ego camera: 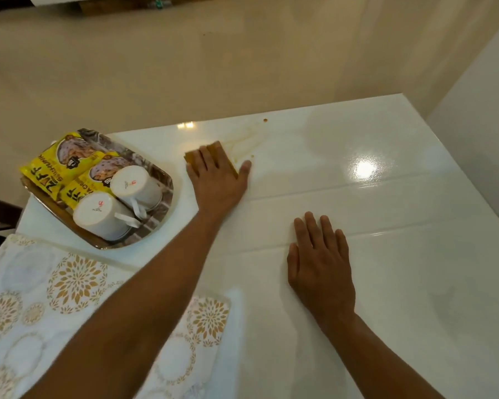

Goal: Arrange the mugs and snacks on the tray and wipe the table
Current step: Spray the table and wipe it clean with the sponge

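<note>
The left hand [218, 180] presses flat, fingers straight, on an orange sponge [213, 152]; the right hand [320, 263] lies open on the white table [401, 226], with the tray [164, 180] left of both.

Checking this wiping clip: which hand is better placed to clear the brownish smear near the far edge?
Left. The left hand already presses the orange cloth flat, right beside the brownish smear. The right hand lies flat on the bare table, nearer the person, holding nothing.

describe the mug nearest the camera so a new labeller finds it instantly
Start at the tray on the white table's left corner. Two white mugs sit upside down on it beside yellow snack packets. The target mug is the one closer to the patterned cloth.
</note>
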